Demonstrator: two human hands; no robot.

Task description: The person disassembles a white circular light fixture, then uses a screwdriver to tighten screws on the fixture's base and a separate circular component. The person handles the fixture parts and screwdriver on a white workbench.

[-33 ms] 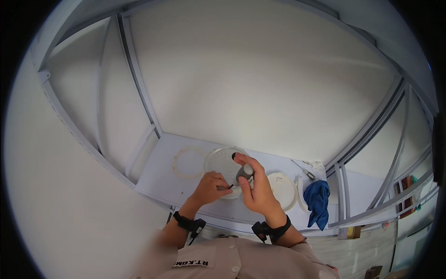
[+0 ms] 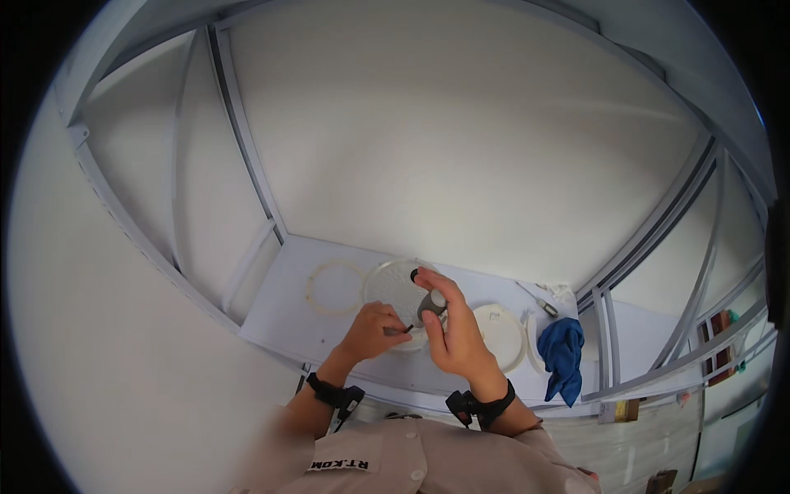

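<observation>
Nothing has shifted between the two pictures: both hands sit as they did, so the work is mid-step. The right hand [image 2: 457,333] is curled around a small grey cylinder [image 2: 431,307], held just above the counter [image 2: 280,317]. The left hand [image 2: 374,329] pinches a thin dark pin [image 2: 407,328] beside it. Behind lies a clear round dish [image 2: 393,284], flanked by a white ring [image 2: 333,287], a white lid [image 2: 504,333] and a blue cloth [image 2: 563,352]. Bare counter opens leftward; its front edge runs close under the wrists.
</observation>
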